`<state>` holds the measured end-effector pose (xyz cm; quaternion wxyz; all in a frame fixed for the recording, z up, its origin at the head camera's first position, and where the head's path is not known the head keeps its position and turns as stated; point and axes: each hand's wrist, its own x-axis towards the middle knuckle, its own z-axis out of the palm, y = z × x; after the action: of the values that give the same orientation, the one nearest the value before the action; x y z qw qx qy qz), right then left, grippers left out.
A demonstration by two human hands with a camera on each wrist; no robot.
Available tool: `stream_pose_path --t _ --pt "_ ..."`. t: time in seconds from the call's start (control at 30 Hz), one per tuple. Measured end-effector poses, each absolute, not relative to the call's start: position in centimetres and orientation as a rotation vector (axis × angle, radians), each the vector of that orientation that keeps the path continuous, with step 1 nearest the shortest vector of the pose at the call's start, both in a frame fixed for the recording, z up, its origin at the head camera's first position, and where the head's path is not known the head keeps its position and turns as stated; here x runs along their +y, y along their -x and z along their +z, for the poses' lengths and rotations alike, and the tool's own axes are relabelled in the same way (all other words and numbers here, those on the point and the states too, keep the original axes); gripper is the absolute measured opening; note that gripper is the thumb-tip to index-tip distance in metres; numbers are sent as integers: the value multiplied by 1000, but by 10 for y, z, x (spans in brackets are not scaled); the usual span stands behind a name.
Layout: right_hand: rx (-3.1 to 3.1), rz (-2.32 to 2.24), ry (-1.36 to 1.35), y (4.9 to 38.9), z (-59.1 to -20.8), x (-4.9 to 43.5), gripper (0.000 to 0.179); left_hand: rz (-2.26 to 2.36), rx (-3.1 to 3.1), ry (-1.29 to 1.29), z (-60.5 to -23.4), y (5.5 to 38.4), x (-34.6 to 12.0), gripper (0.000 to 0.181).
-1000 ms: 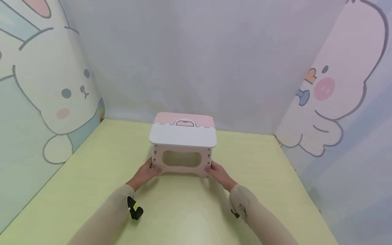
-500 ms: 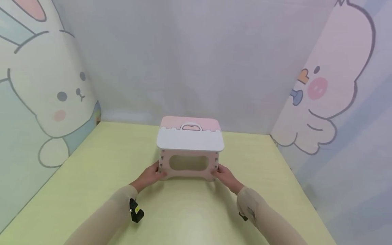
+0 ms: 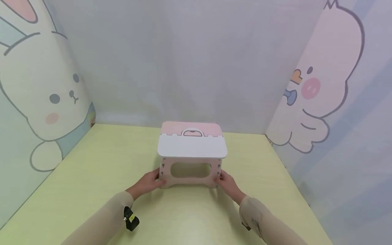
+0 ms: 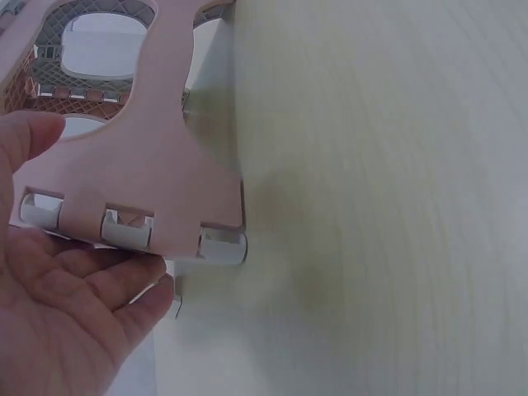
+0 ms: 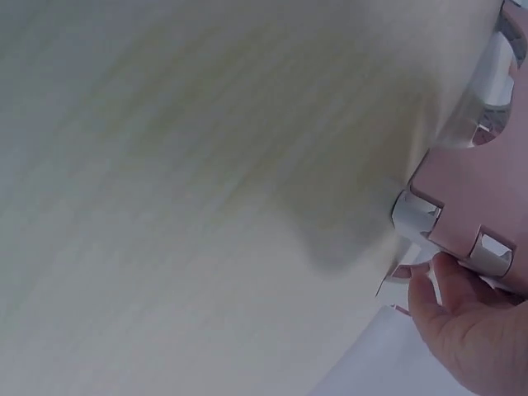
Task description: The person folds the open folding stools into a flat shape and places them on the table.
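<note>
Pink-and-white folding step stool (image 3: 192, 146) stands unfolded between left hand (image 3: 147, 184) and right hand (image 3: 229, 186), its feet (image 3: 165, 186) seemingly resting on the pale yellow tabletop (image 3: 260, 170). The left hand grips its left side, thumb (image 4: 35, 136) over the front panel (image 3: 190, 181), fingers (image 4: 124, 285) behind it; the right hand holds the opposite side. Beyond both hands lies its carry handle (image 3: 192, 129).

We see a stool (image 3: 192, 146) in two colours: its top is half pale pink and half white, its handle (image 3: 192, 129) is white, its side pink. Inside we find a grey net pattern. The table (image 3: 260, 190) is light yellow, finely streaked like wood. The back wall (image 3: 183, 61) is greyish lilac. We also notice cartoons — a white rabbit (image 3: 39, 81) and a pale pink figure (image 3: 333, 61) with pinker cheek. Both sleeves (image 3: 101, 217) are beige.
</note>
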<state>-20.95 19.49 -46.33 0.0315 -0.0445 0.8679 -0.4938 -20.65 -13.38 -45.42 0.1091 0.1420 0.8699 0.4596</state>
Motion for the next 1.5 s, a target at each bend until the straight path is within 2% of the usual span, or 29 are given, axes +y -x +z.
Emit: stream_pose_path --t 0.27,0.53,0.83,1.07,1.27,1.5 --pt "2769 -1455 231 197 -469 200 46 1343 2536 -465 -454 203 -134 66" --pt "2546 -1558 193 215 -468 216 49 1334 2569 -430 -459 212 -136 58" --pt "2481 -1569 170 218 -469 215 48 1355 2635 -285 -475 214 -128 70" --pt "2484 -1590 169 219 -473 211 43 1469 2627 -219 -476 212 -122 54" --pt "2481 -1599 196 221 -473 208 43 1477 2623 -219 -476 214 -122 52" --pt "2520 -1577 152 222 -469 208 40 1451 2594 -346 -474 221 -124 56"
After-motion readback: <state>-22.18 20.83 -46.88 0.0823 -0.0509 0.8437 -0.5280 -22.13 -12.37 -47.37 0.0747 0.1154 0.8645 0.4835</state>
